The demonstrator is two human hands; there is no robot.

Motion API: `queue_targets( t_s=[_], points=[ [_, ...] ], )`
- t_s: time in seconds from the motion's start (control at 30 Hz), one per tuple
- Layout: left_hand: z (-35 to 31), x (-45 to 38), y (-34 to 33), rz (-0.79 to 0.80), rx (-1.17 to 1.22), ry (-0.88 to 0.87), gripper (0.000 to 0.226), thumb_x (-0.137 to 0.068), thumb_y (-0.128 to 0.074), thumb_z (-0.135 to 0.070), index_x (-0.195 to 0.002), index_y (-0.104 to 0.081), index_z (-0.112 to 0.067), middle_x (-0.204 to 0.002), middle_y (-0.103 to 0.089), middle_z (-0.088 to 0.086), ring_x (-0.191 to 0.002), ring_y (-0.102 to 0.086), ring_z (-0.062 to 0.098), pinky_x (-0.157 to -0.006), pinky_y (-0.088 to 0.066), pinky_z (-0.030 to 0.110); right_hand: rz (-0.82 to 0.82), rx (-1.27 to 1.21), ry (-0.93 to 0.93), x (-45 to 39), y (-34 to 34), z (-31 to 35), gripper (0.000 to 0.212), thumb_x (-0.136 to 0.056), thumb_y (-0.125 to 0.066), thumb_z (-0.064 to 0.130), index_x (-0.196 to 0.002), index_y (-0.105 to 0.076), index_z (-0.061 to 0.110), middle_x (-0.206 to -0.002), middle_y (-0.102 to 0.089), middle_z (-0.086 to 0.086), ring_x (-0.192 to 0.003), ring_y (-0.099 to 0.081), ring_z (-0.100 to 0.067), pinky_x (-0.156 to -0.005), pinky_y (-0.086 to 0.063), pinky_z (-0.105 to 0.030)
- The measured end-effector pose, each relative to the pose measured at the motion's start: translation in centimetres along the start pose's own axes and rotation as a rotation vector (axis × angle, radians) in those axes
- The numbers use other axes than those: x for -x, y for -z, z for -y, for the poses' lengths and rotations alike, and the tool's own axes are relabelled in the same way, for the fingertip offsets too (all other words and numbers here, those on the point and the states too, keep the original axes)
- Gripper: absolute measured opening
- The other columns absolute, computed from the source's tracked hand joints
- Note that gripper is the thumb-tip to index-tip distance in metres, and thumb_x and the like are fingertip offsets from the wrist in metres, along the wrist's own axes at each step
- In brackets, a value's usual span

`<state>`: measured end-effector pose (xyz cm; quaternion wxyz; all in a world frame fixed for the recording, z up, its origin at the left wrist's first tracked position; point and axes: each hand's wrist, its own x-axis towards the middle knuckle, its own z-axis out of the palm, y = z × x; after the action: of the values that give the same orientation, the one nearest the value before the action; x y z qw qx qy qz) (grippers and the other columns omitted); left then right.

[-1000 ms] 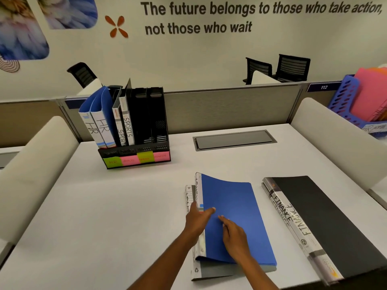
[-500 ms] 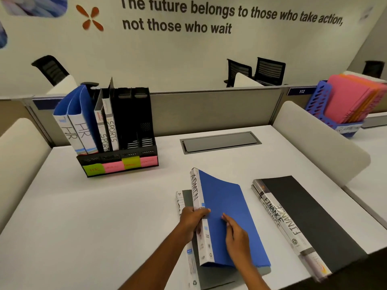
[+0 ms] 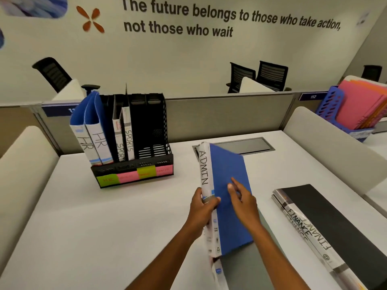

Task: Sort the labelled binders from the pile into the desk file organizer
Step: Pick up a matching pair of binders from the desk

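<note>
A blue binder (image 3: 228, 176) with a white spine marked ADMIN is raised off the desk, spine up and tilted. My left hand (image 3: 202, 208) grips its spine low down. My right hand (image 3: 244, 200) rests on the blue cover with fingers spread. Under it a grey binder (image 3: 257, 266) lies flat, mostly hidden. Two black binders marked FINANCE (image 3: 335, 225) lie stacked at the right. The black desk file organizer (image 3: 134, 172) stands at the back left, holding two blue HR binders (image 3: 92, 126) and two SPORTS binders (image 3: 125, 132); its two right slots hold nothing.
Coloured labels run along the organizer's front. A grey cable hatch (image 3: 247, 144) is set into the white desk (image 3: 104, 216) behind the binder. Padded dividers flank the desk. A blue tray (image 3: 333, 109) of pink folders stands on the desk to the far right.
The blue ADMIN binder has been lifted off the grey one, from flat to spine-up, and carried a little forward. My left hand closed around its spine.
</note>
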<state>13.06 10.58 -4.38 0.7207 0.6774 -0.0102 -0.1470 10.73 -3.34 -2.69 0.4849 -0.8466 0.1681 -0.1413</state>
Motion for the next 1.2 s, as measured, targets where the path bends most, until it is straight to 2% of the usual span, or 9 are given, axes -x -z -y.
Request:
queue_targets(
  t_s=[0.07,0.17,0.33,0.57,0.67,0.73,0.9,1.03,1.2],
  points=[
    [-1.5,-0.5,1.4,-0.056,-0.063,-0.123,0.038,-0.089,-0.068,-0.032,-0.116,-0.044,-0.041,-0.122,-0.057,-0.016,-0.101,-0.063,0.008,-0.073,-0.055,0.017,0.039,-0.055,0.051,-1.1,-1.6,3.9,0.056,-0.094,-0.049,0.047,-0.144,-0.042,0.023,-0.139,-0.054,0.000,-0.124,-0.054,-0.017,-0.092,-0.049,-0.026],
    [-3.4,-1.1,3.2,-0.151,-0.147,-0.256,0.049,-0.087,-0.070,-0.029,-0.127,-0.041,-0.031,-0.123,-0.051,-0.018,-0.101,-0.060,0.006,-0.084,-0.054,0.016,0.122,-0.141,0.127,-2.2,-3.7,9.3,0.076,-0.082,-0.048,0.060,-0.147,-0.036,0.023,-0.142,-0.051,0.000,-0.121,-0.057,-0.022,-0.088,-0.057,-0.040],
    [-5.5,-1.9,5.3,-0.292,-0.149,-0.492,0.055,-0.080,-0.077,-0.019,-0.119,-0.040,-0.031,-0.120,-0.057,-0.012,-0.101,-0.063,0.001,-0.088,-0.054,0.016,0.061,-0.034,0.300,-2.3,-7.1,15.3,0.095,-0.064,-0.051,0.087,-0.141,-0.037,0.033,-0.122,-0.052,0.019,-0.100,-0.056,-0.006,-0.066,-0.051,-0.010],
    [-6.4,-5.0,7.9,-0.248,-0.175,-0.584,0.074,-0.083,-0.076,-0.020,-0.142,-0.033,-0.008,-0.141,-0.050,0.004,-0.129,-0.052,0.013,-0.098,-0.054,0.040,-0.170,0.036,0.350,-3.5,-9.8,18.0,0.062,-0.080,-0.071,0.048,-0.128,-0.047,0.018,-0.123,-0.062,-0.005,-0.107,-0.064,-0.022,-0.078,-0.055,-0.024],
    [-6.5,-6.4,9.2,-0.150,-0.300,-0.633,0.093,-0.082,-0.077,-0.031,-0.151,-0.018,-0.013,-0.157,-0.029,0.004,-0.143,-0.033,0.013,-0.111,-0.042,0.032,-0.181,0.002,0.363,-4.3,-9.7,18.7,0.064,-0.081,-0.070,0.044,-0.132,-0.045,0.015,-0.125,-0.061,-0.006,-0.109,-0.063,-0.021,-0.079,-0.056,-0.025],
    [-6.0,-7.2,10.6,-0.092,-0.396,-0.696,0.096,-0.085,-0.068,-0.047,-0.154,-0.009,-0.017,-0.163,-0.013,-0.004,-0.149,-0.016,0.009,-0.118,-0.023,0.020,-0.206,-0.022,0.381,-5.0,-9.2,19.2,0.061,-0.082,-0.071,0.040,-0.131,-0.046,0.013,-0.123,-0.062,-0.007,-0.106,-0.063,-0.017,-0.072,-0.052,-0.012],
    [-3.7,-9.3,14.7,-0.155,-0.461,-0.620,0.073,-0.093,-0.044,-0.058,-0.153,-0.013,-0.030,-0.163,-0.011,-0.010,-0.149,-0.011,0.006,-0.119,-0.016,0.016,-0.242,-0.118,0.407,-7.2,-8.0,20.7,0.057,-0.084,-0.071,0.037,-0.130,-0.045,0.016,-0.115,-0.059,0.005,-0.089,-0.062,-0.005,-0.063,-0.047,0.000],
    [-1.4,-11.7,18.2,-0.243,-0.837,-0.478,0.064,-0.097,-0.052,-0.033,-0.151,-0.026,-0.011,-0.163,-0.011,0.005,-0.151,-0.004,0.020,-0.123,-0.014,0.042,-0.239,-0.176,0.432,-8.8,-9.1,21.9,0.058,-0.086,-0.070,0.032,-0.133,-0.040,0.017,-0.120,-0.057,0.002,-0.099,-0.062,-0.009,-0.071,-0.052,-0.009],
    [0.1,-13.8,21.6,-0.162,-1.174,-0.298,0.075,-0.094,-0.051,-0.018,-0.155,-0.008,-0.010,-0.164,0.003,0.006,-0.151,0.008,0.023,-0.123,-0.005,0.047,-0.270,-0.283,0.443,-11.9,-11.9,23.4,0.059,-0.087,-0.070,0.028,-0.136,-0.039,0.013,-0.121,-0.058,-0.001,-0.098,-0.062,-0.005,-0.075,-0.052,-0.009]
  ],
)
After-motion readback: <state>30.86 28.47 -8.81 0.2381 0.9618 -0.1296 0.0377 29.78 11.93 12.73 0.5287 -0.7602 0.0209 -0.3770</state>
